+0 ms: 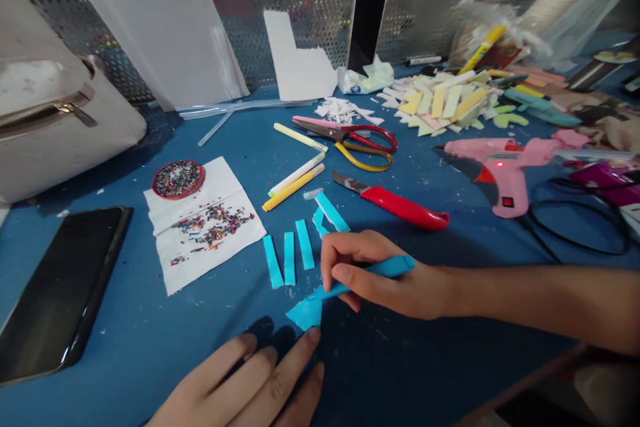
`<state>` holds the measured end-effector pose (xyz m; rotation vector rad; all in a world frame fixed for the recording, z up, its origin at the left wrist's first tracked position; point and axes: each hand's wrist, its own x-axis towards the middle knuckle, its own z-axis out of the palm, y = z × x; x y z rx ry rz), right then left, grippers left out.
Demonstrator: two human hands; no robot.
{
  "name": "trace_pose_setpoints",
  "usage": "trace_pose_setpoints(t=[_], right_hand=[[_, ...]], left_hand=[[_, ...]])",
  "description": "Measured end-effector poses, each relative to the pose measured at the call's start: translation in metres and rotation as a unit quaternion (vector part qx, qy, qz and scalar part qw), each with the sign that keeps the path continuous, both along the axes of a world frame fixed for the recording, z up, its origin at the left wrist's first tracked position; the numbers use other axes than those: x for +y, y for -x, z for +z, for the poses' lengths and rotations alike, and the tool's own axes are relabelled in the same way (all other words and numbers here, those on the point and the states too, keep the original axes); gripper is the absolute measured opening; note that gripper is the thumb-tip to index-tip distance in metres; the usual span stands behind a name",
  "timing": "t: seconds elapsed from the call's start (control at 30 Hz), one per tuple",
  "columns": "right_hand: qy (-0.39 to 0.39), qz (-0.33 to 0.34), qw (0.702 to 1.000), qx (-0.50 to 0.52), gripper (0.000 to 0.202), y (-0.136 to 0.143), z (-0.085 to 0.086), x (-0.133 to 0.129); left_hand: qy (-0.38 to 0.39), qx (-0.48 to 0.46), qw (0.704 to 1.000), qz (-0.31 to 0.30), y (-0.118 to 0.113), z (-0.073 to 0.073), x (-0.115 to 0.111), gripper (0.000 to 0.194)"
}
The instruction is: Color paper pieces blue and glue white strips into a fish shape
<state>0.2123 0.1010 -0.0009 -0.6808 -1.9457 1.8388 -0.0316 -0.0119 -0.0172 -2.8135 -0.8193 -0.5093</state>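
My right hand (380, 274) is closed around a slim blue marker (393, 267), its tip resting on a small blue paper piece (306, 312). The forefinger of my left hand (260, 380) touches the lower edge of that piece; the other fingers lie spread on the table. Above the piece, several blue strips (289, 258) lie in a loose row. A red utility knife (405, 206) with its blade out lies beyond my right hand. Three markers (295, 187), yellow and pale green, sit past the strips.
Scissors (370, 147) lie behind the knife. On the right are a pink glue gun (510, 160) with a cord and a heap of paper strips (445, 100). White paper (220, 254) with colourful bits, a dark phone (60, 294) and a bag (60, 107) are left.
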Motion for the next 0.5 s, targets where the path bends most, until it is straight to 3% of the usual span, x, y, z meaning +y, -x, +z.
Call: trace_pose_setpoints(t=[0.2, 0.5], right_hand=[[-0.011, 0.001, 1.0, 0.009, 0.018, 0.001, -0.004, -0.002], [-0.007, -0.009, 1.0, -0.003, 0.028, 0.002, 0.0, -0.003]], left_hand=[[-0.012, -0.036, 0.999, -0.003, -0.002, -0.003, 0.002, 0.032], [-0.011, -0.034, 0.999, 0.012, -0.009, 0.012, 0.006, 0.032]])
